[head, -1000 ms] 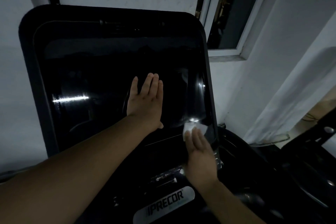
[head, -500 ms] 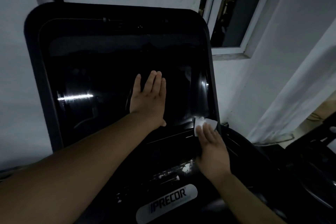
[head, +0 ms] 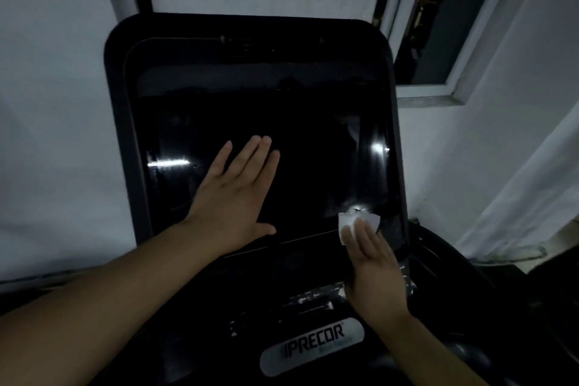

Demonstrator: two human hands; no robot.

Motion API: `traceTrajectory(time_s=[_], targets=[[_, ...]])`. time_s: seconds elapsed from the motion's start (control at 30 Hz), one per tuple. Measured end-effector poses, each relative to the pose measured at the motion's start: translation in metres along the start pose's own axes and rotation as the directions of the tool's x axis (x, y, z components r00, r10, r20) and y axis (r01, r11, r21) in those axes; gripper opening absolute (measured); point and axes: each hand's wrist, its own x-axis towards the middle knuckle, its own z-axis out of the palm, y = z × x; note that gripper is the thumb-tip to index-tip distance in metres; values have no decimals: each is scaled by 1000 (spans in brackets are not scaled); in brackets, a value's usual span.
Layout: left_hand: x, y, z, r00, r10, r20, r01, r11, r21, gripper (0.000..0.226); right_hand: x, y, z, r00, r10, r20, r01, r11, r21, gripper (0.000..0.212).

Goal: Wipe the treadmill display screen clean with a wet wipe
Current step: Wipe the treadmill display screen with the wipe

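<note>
The treadmill display screen is a large black glossy panel in a dark rounded frame, filling the middle of the head view. My left hand lies flat on its lower middle, fingers spread, holding nothing. My right hand presses a small white wet wipe against the screen's lower right corner with flat fingers. Part of the wipe is hidden under those fingers.
Below the screen the console carries a silver PRECOR badge. A white wall stands behind, with a window at the upper right. A pale curtain hangs on the right beside dark treadmill parts.
My right hand with the wipe has stayed at the screen's lower right corner, shifting slightly along it. My left hand has stayed flat on the screen. The camera has turned left.
</note>
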Motion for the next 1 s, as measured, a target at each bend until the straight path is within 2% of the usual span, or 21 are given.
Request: traceTrajectory(time_s=[0.1, 0.17, 0.27, 0.37, 0.43, 0.5, 0.57, 0.67, 0.77, 0.87, 1.0], targets=[[-41, -29, 14, 1000, -5, -25, 5, 1000, -8, 134, -3, -39, 3, 996, -84, -30, 84, 996, 24, 75], [-62, -43, 21, 999, -40, -20, 41, 999, 7, 135, -8, -76, 10, 979, -193, -68, 198, 978, 71, 70], [-82, -57, 27, 997, -74, 0, 74, 997, 21, 135, -10, -119, 18, 961, -254, -110, 269, 950, 159, 59], [-96, -64, 28, 996, -86, -20, 87, 996, 32, 134, -6, -113, 17, 940, -320, -119, 332, 937, 103, 61], [-106, -69, 28, 995, -95, -33, 96, 995, 30, 132, -7, -86, 13, 948, -300, -105, 307, 950, 57, 71], [-117, -76, 28, 993, -117, -33, 118, 993, 29, 133, -9, -54, 9, 975, -200, -96, 203, 979, 21, 81], [-126, -81, 29, 991, -133, -10, 133, 990, 41, 136, -10, -35, 6, 990, -117, -74, 117, 993, -16, 80], [-131, -83, 31, 991, -135, 23, 135, 990, 30, 141, -10, -53, 8, 991, -118, -67, 117, 993, -8, 71], [-130, -82, 31, 990, -135, 40, 134, 991, 25, 145, -12, -96, 17, 952, -294, -88, 299, 954, 41, 72], [-130, -83, 32, 989, -141, 54, 140, 990, 20, 147, -12, -145, 28, 879, -444, -174, 467, 875, 124, 49], [-131, -85, 33, 988, -142, 58, 142, 990, 8, 147, 5, -185, 27, 782, -596, -180, 612, 789, 49, 44]])
